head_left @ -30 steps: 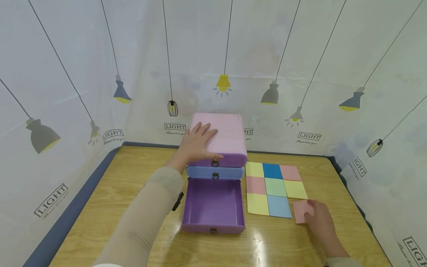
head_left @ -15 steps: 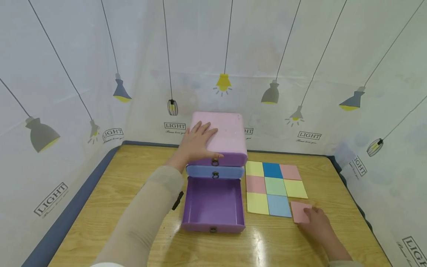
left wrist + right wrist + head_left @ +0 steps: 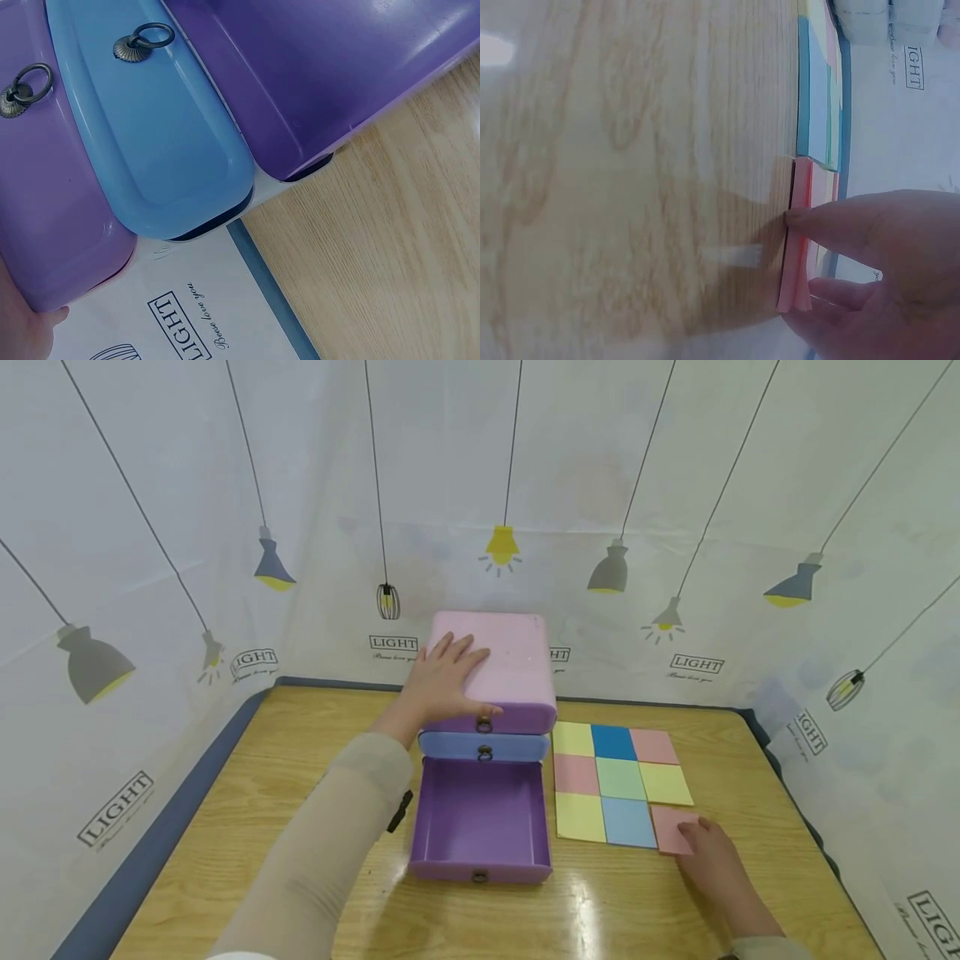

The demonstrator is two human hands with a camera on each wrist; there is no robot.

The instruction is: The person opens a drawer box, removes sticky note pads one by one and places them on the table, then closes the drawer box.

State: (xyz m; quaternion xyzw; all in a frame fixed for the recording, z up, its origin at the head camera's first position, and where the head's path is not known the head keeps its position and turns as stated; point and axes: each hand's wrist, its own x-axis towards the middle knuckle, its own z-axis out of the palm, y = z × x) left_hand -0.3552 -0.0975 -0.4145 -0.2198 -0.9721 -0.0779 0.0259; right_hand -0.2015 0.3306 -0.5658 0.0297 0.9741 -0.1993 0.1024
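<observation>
My left hand (image 3: 442, 683) rests with spread fingers on the pink top of a small drawer cabinet (image 3: 513, 652). The lowest purple drawer (image 3: 480, 874) is pulled out, with nothing inside; the blue drawer (image 3: 157, 142) above it is almost fully in. On the right, my right hand (image 3: 712, 858) pinches a pink sticky note pad (image 3: 671, 829) between thumb and fingers, low over the table. This pad sits at the front right corner of a grid of sticky note pads, beside the light blue pad (image 3: 630, 823) and in front of a yellow pad (image 3: 665, 784).
The other pads, including a dark blue pad (image 3: 612, 742) and a green pad (image 3: 620, 779), lie edge to edge right of the cabinet. A black object (image 3: 401, 812) shows partly behind the left sleeve. A lamp-printed cloth (image 3: 675, 468) surrounds the wooden table (image 3: 300, 718).
My right hand has moved the pink pad left and slightly back, up against the light blue and yellow pads. The left hand stays on the cabinet top.
</observation>
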